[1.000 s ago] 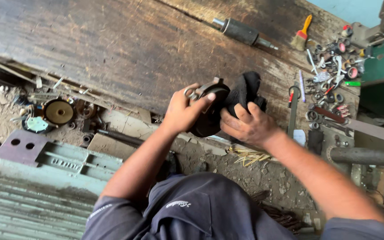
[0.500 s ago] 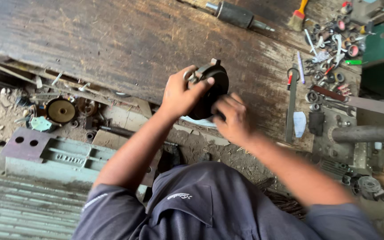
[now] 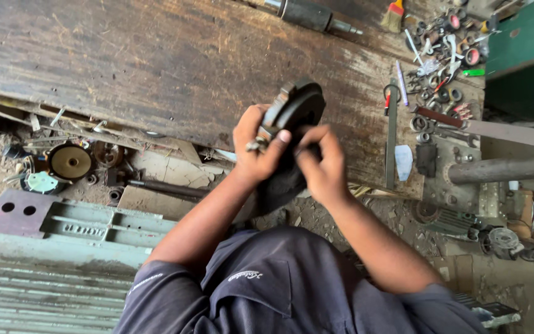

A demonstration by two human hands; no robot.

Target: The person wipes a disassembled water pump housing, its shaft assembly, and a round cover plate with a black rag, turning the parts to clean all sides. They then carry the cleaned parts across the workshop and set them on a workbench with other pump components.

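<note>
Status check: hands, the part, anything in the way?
Left hand and right hand both grip the dark round metal part, raised over the worn wooden bench. Dark rag under it. Nothing between the hands.

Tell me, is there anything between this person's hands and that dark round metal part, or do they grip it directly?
Nothing visible stands between them. The left hand grips the dark round metal part by its edge, and the right hand presses on it from the other side. A dark cloth hangs below the part, under both hands.
</note>
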